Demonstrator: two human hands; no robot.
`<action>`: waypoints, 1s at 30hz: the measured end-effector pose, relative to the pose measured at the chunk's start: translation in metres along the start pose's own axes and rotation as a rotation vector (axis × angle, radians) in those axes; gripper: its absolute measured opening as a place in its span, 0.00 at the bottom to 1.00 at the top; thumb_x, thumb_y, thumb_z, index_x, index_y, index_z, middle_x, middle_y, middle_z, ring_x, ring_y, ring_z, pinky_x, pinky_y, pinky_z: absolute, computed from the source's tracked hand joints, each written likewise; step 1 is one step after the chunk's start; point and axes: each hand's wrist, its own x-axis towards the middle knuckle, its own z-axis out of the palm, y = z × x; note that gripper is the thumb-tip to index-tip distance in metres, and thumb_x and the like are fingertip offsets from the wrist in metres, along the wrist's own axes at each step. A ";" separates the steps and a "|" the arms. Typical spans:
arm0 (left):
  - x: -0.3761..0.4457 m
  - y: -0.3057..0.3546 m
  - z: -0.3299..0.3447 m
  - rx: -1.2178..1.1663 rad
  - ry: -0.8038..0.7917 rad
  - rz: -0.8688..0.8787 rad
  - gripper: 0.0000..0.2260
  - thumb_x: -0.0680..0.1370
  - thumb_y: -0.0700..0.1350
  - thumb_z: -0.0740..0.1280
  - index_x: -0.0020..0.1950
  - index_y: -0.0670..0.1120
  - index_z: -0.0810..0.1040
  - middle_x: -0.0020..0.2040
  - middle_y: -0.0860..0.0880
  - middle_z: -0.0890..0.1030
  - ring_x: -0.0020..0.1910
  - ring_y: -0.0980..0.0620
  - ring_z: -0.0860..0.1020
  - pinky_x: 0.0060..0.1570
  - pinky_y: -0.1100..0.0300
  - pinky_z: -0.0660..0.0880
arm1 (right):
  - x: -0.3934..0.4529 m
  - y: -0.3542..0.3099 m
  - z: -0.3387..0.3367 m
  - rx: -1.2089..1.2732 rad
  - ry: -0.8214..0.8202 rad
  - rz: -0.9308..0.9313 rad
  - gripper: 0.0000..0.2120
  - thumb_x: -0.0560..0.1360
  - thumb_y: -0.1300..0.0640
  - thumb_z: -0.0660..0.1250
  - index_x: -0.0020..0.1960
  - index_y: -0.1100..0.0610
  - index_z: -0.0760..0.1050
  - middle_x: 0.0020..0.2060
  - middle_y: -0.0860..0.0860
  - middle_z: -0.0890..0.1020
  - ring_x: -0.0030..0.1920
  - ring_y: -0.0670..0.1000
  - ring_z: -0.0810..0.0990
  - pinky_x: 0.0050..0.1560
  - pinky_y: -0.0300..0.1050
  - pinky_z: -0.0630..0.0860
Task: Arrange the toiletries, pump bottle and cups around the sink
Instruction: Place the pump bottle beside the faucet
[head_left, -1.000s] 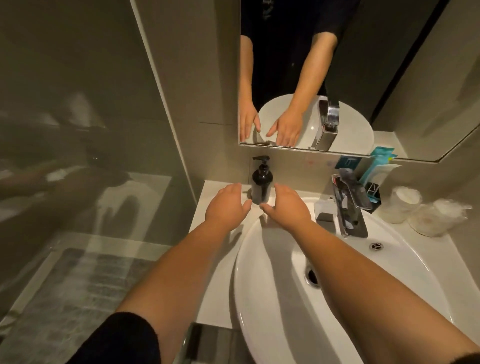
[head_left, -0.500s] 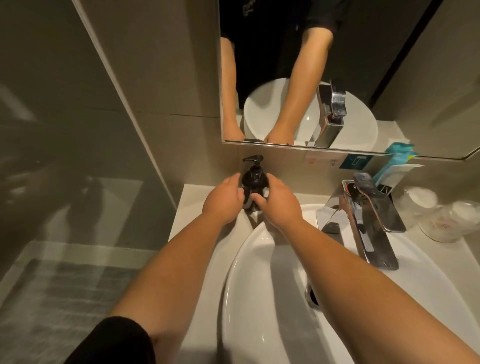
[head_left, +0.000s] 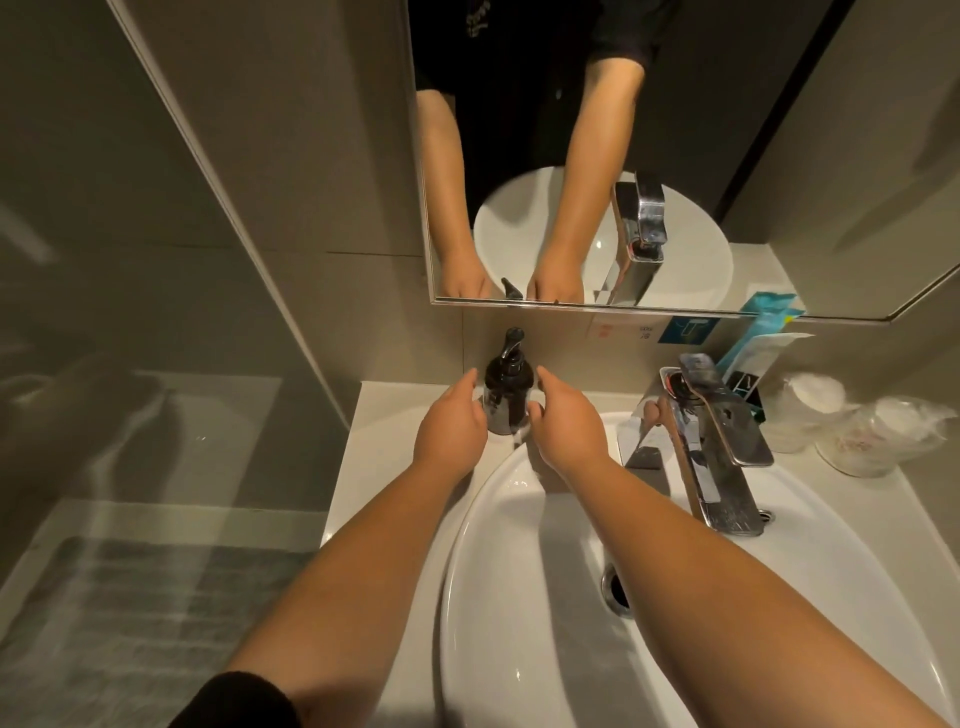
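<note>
A white sink (head_left: 498, 519) sat in the pale table (head_left: 384, 415) below a mirror (head_left: 779, 156). Both hands' fingers (head_left: 462, 387) cupped the upright pump bottle (head_left: 508, 395) at far left; whether they gripped it I cannot tell.

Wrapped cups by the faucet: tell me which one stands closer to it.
The wrapped cup directly right of the faucet, beside the toiletry packets, is closer. The other wrapped cup sits farther right, toward the counter's edge.

Both hands flank the upright dark glossy plastic pump bottle (head_left: 508, 399) on the pale worktop (head_left: 384, 415) behind the white oval ceramic sink (head_left: 467, 545): left hand (head_left: 451, 430), right hand (head_left: 566, 423), fingers (head_left: 543, 375) curved close.
</note>
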 end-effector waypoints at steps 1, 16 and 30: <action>0.004 0.002 -0.001 0.006 -0.006 0.000 0.22 0.82 0.43 0.55 0.76 0.49 0.60 0.70 0.46 0.71 0.66 0.45 0.71 0.64 0.51 0.71 | 0.001 -0.002 -0.001 0.004 -0.005 -0.012 0.16 0.77 0.60 0.61 0.64 0.55 0.71 0.53 0.56 0.82 0.51 0.59 0.79 0.49 0.50 0.75; 0.009 0.013 0.008 -0.053 0.024 0.085 0.20 0.81 0.40 0.56 0.73 0.49 0.65 0.65 0.47 0.76 0.62 0.46 0.75 0.54 0.62 0.69 | 0.008 -0.003 0.000 -0.070 -0.053 0.007 0.15 0.74 0.64 0.62 0.59 0.56 0.68 0.38 0.54 0.79 0.39 0.59 0.78 0.37 0.48 0.70; 0.006 0.011 0.013 0.016 0.000 0.118 0.19 0.81 0.42 0.57 0.72 0.49 0.64 0.62 0.45 0.77 0.56 0.47 0.77 0.51 0.56 0.74 | 0.008 0.004 0.004 -0.094 -0.046 -0.007 0.11 0.74 0.62 0.60 0.57 0.57 0.67 0.35 0.55 0.78 0.38 0.59 0.77 0.35 0.49 0.71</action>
